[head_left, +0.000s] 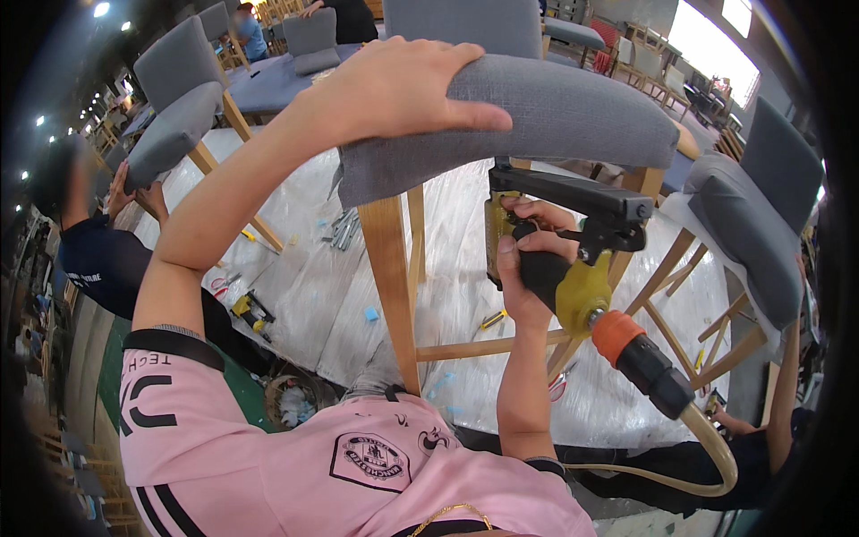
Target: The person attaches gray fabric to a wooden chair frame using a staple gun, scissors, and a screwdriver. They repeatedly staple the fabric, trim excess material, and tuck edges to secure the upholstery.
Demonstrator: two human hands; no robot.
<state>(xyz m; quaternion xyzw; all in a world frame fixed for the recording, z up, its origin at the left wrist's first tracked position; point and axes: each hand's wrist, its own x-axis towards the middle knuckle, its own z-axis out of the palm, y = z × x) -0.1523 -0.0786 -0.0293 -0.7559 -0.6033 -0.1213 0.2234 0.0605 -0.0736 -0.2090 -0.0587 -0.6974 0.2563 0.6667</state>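
Observation:
A chair with a grey upholstered seat (573, 106) and pale wooden legs (386, 282) stands right in front of me. My left hand (394, 89) lies over the left part of the seat, fingers flat on top and thumb stretched along the fabric. Below the seat, my right hand (528, 255) is wrapped round the handle of a yellow and black pneumatic staple gun (577, 291). Its black nose end is close under the seat's front edge; whether it touches cannot be made out. An orange and black coupling (626, 345) joins it to a hose (729, 456).
A plastic-covered worktable (313, 304) carries staple strips (342, 230), a yellow screwdriver (493, 319) and another staple gun (252, 313). Grey chairs stand left (179, 107) and right (747, 224), with co-workers beside them. A bin (300, 398) is below the table's near edge.

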